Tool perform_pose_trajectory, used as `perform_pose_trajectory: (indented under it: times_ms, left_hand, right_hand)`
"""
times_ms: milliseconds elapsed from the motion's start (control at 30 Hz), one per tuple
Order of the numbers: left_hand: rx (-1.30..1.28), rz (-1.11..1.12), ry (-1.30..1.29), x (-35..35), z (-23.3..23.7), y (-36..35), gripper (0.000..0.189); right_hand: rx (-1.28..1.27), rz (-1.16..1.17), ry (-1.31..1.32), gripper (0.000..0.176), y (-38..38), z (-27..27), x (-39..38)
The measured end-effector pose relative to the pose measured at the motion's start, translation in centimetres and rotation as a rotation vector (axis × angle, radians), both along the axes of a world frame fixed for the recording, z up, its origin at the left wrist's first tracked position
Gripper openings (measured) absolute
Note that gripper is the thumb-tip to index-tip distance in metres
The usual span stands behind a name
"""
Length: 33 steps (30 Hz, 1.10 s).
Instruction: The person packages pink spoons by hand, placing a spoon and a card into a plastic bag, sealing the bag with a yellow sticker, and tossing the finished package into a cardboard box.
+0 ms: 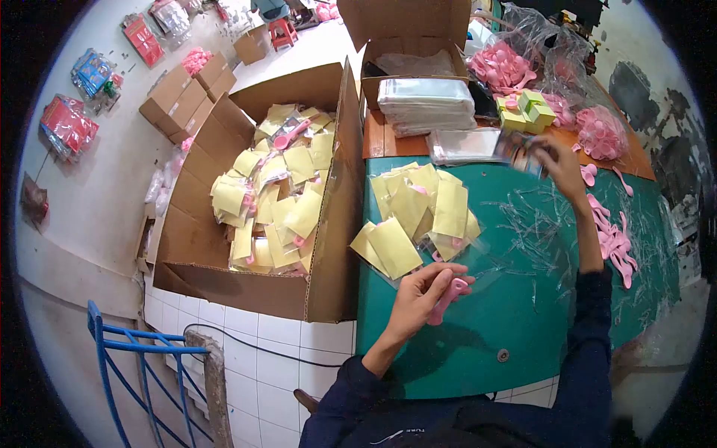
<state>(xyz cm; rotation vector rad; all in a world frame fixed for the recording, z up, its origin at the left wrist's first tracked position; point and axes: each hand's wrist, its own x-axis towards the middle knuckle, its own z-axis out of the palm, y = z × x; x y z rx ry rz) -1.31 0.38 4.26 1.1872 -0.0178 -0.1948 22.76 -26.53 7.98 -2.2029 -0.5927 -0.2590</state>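
Observation:
Near the front of the green table (478, 351), my left hand (417, 299) is closed on a pink scoop (447, 302), whose handle shows. Clear plastic, seemingly a bag, stretches to the right of those fingers. Farther back, my right hand (559, 166) pinches a dark printed card (518, 152), slightly blurred, beside the stack of flat clear bags (459, 147). Just beyond my left hand lies a pile of packed bags with yellow cards (411, 201), with bits of pink showing among them. Loose pink scoops (614, 243) lie to the right of my right forearm.
A big cardboard box (328, 246) full of similar packs stands left of the table. Behind are more clear bags (426, 104), small yellow-green boxes (526, 112) and bagged pink scoops (601, 133). Clear plastic strips (534, 224) litter the tabletop. A blue metal frame (142, 347) stands lower left.

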Motion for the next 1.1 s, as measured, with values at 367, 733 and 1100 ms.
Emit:
perform_pose_trajectory:
  times_ms: [367, 733, 1100]
  left_hand:
    - [0.027, 0.011, -0.051, 0.0, -1.0, -0.8, 0.026]
    - [0.076, 0.0, -0.075, -0.1, -1.3, -0.8, 0.026]
    - [0.114, 0.015, -0.078, 0.1, -1.5, -0.6, 0.026]
  right_hand:
    - [-0.243, 0.318, 0.024, 0.025, 4.6, 7.9, -16.2]
    - [-0.17, 0.147, -0.058, 0.025, 5.2, 7.9, -18.1]
    - [-0.217, 0.177, -0.047, 0.025, 4.5, 7.3, -17.7]
